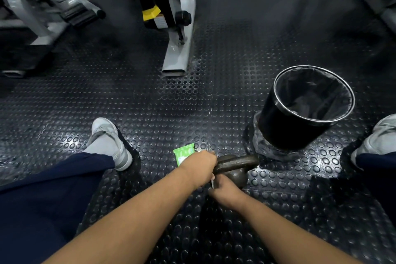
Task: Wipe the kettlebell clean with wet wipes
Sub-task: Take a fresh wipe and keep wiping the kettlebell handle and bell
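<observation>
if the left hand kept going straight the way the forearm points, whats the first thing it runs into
The left hand already grips the kettlebell at its handle, so that comes first. Past it, the line runs up and right toward the black bin, though depth is hard to judge here.

No writing can be read anywhere. The small green plastic wet-wipe packet (183, 154) on the floor carries white print too blurred to make out, and the white-and-orange label (159, 22) under the yellow plastic part of the grey exercise machine is likewise illegible.
</observation>
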`<act>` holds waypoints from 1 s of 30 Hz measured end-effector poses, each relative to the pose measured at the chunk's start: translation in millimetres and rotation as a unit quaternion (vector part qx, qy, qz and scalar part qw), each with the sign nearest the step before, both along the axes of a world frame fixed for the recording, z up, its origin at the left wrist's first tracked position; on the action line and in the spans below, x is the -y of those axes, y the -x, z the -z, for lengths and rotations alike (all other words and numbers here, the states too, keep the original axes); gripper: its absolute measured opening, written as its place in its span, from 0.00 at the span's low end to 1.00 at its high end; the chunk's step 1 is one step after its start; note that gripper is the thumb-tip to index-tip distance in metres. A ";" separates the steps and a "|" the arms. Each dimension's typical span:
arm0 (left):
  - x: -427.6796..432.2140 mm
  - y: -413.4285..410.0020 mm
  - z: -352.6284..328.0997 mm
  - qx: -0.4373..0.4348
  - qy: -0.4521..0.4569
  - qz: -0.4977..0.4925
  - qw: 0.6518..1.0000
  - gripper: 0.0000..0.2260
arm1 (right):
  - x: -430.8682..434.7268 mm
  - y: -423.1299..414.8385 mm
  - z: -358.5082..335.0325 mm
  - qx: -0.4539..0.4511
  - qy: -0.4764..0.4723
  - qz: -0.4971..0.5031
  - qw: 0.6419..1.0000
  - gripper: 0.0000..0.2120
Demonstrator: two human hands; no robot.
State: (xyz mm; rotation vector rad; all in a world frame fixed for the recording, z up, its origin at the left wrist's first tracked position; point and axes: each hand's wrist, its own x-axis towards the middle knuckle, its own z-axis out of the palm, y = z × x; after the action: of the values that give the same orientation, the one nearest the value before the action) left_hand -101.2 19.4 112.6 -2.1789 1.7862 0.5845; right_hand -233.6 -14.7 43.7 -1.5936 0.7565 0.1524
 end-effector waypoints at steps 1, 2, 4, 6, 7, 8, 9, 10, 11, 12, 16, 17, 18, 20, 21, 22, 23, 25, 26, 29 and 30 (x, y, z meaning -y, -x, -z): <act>0.1 0.3 0.2 -0.002 0.001 -0.002 1.000 0.14 | -1.4 1.3 3.0 0.015 -0.022 0.016 1.000 0.15; 0.4 0.5 0.8 -0.003 0.001 -0.003 1.000 0.13 | -3.0 3.5 3.2 0.026 -0.042 0.029 0.998 0.16; 1.1 1.0 1.0 -0.001 0.000 -0.004 1.000 0.13 | -5.7 10.8 3.6 0.025 -0.074 0.065 0.995 0.19; 1.3 -0.4 1.7 -0.002 -0.003 -0.007 1.000 0.13 | -9.7 17.4 3.6 0.025 -0.110 0.094 0.989 0.21; 1.5 -0.7 2.2 -0.004 -0.004 -0.009 1.000 0.13 | -10.6 18.8 3.1 0.023 -0.114 0.103 0.988 0.22; 1.4 -0.9 2.1 -0.006 -0.005 -0.011 1.000 0.14 | -9.9 19.2 5.3 0.022 -0.106 0.102 0.989 0.22; 1.5 -1.2 1.7 -0.009 -0.007 -0.012 1.000 0.14 | -7.6 17.7 3.1 0.017 -0.091 0.096 0.991 0.20; 1.5 -1.2 1.6 -0.011 -0.010 -0.012 1.000 0.14 | -3.5 15.8 0.7 0.014 -0.074 0.085 0.994 0.18; 1.3 -1.4 1.3 -0.013 -0.012 -0.013 1.000 0.14 | 1.1 13.5 -1.0 0.008 -0.064 0.065 0.996 0.16; 0.8 -1.1 1.1 -0.014 -0.013 -0.015 1.000 0.14 | 5.1 10.6 -1.4 -0.002 -0.052 0.037 0.998 0.15; 0.5 -1.4 -0.9 -0.016 -0.021 -0.013 1.000 0.14 | 4.6 1.1 -5.8 -0.004 -0.022 -0.011 1.000 0.10; 1.0 -1.1 -1.3 -0.014 -0.022 -0.013 1.000 0.14 | 2.0 1.5 -6.3 0.010 -0.047 0.019 0.999 0.15; 1.5 -0.8 -1.5 -0.014 -0.022 -0.015 1.000 0.14 | -0.1 2.0 -6.5 0.015 -0.084 0.054 0.995 0.18; 2.1 0.1 -2.3 -0.016 -0.024 -0.019 0.999 0.13 | -3.8 2.9 -11.0 0.025 -0.166 0.117 0.979 0.15; 2.2 0.6 -2.6 -0.016 -0.025 -0.020 0.999 0.12 | -5.2 3.6 -14.7 0.026 -0.204 0.143 0.968 0.11; 2.1 0.9 -2.8 -0.014 -0.027 -0.022 0.999 0.12 | -6.2 4.1 -16.1 0.029 -0.234 0.165 0.958 0.09; 2.2 0.9 -3.4 -0.014 -0.027 -0.025 0.999 0.11 | -6.5 4.3 -16.2 0.029 -0.255 0.190 0.948 0.12; 3.3 0.7 -4.5 -0.020 -0.029 -0.032 0.999 0.12 | -7.3 5.7 -17.5 0.031 -0.284 0.233 0.929 0.16; 3.7 0.5 -5.0 -0.023 -0.033 -0.033 0.999 0.12 | -7.4 5.9 -18.8 0.035 -0.300 0.253 0.919 0.17; 3.4 0.4 -5.2 -0.029 -0.038 -0.034 0.998 0.12 | -9.2 4.9 -26.5 0.056 -0.330 0.307 0.891 0.16; 3.2 0.5 -5.2 -0.030 -0.038 -0.036 0.998 0.12 | -9.9 4.1 -26.0 0.056 -0.329 0.328 0.884 0.15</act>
State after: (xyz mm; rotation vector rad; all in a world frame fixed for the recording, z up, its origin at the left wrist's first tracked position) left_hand -101.7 16.2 117.8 -2.2028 1.6918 0.7302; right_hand -237.7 -4.8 69.7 -0.6433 0.9825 -0.1676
